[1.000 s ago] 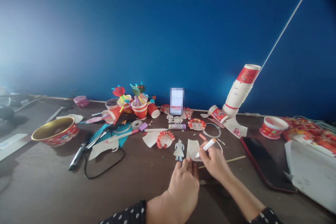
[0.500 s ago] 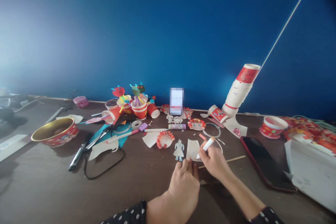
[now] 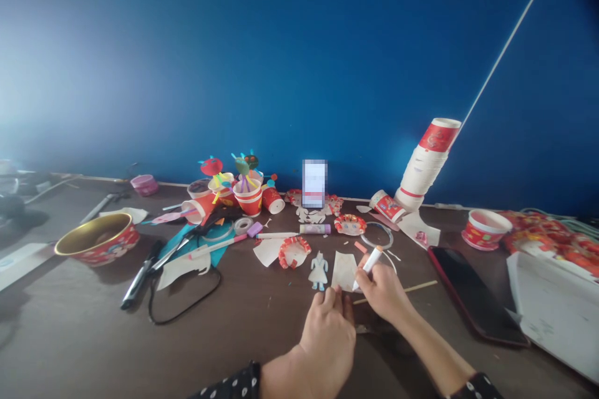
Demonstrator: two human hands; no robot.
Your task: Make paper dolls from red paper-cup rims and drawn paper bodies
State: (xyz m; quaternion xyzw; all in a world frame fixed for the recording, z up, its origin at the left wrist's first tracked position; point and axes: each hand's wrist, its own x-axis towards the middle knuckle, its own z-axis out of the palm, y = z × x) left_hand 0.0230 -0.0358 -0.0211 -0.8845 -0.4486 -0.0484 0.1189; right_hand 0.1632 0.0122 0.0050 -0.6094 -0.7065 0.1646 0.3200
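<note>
My right hand point(image 3: 384, 290) is closed round a white marker point(image 3: 373, 260) with an orange end, its lower tip at the right edge of a small piece of white paper point(image 3: 345, 269). Fingertips of my left hand point(image 3: 329, 336) press at the paper's lower edge; the fingers lie flat and fairly close together. Just left of the paper lies a pale paper cutout figure point(image 3: 319, 270). A thin wooden stick point(image 3: 421, 286) passes behind my right hand. Above the cutout sits a red-edged round piece point(image 3: 294, 252).
A dark phone point(image 3: 475, 293) and a white tray point(image 3: 556, 312) lie at the right. Leaning cups point(image 3: 423, 165) are stacked behind. At the left are a gold-lined bowl point(image 3: 100, 240), scissors point(image 3: 173, 249) and a black-handled tool point(image 3: 141, 277). A lit screen point(image 3: 314, 184) stands at the back.
The view has tilted up slightly, so the table items sit a little lower. The marker's tip is slightly farther right and down relative to the paper. My left hand remains at the paper's lower edge.
</note>
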